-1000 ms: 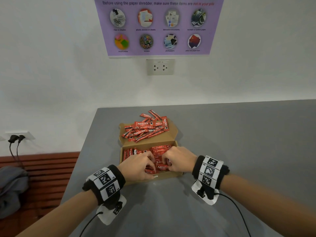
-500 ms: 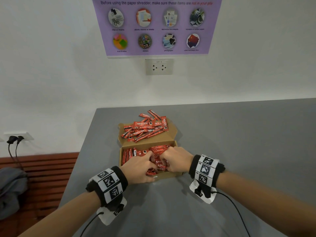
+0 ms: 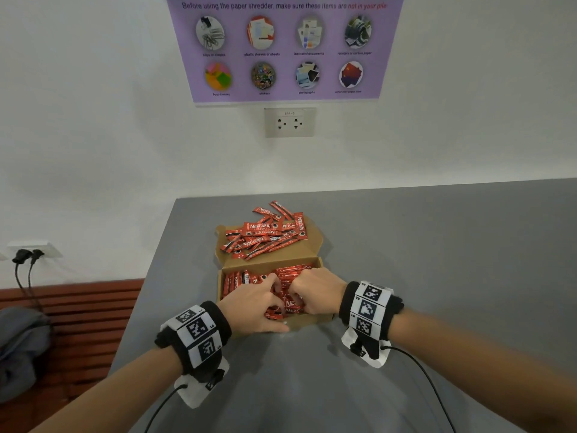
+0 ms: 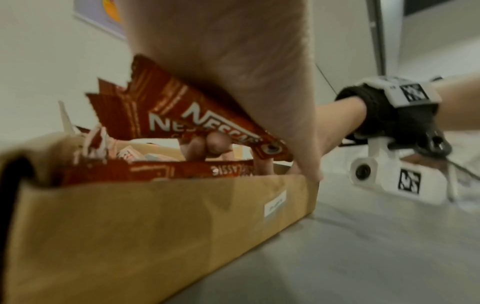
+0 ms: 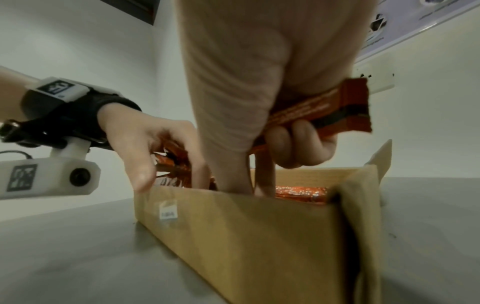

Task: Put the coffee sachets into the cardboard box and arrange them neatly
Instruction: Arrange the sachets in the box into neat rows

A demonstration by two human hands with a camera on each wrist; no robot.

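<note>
Grey and matte, the tabletop (image 3: pixel 406 245) in front of me carries a shallow brown cardboard box (image 3: pixel 312 321) close to its left edge. Its corrugated front wall bears a small white label, and its lid (image 3: pixel 312 248) lies folded flat away from me. Inside the box, thin red Nescafé coffee sachets (image 3: pixel 237 281) stand packed on edge along the left side, glossy and narrow with crimped ends. A loose heap of sachets (image 3: pixel 265 234) lies criss-crossed on the open lid.

My left hand (image 3: pixel 253 307) reaches into the middle of the box, fingers curled onto a few sachets that I see fanned against my palm in the left wrist view. My right hand (image 3: pixel 315 295) is clenched round a tight bundle of sachets (image 5: pixel 345 111) just above the right part of the box, their flat ends jutting out past my fingers (image 5: pixel 298 142). My two hands almost touch.

On the white wall behind hangs a purple paper-shredder poster (image 3: pixel 284 48), with a double wall socket (image 3: pixel 289 122) beneath it.
</note>
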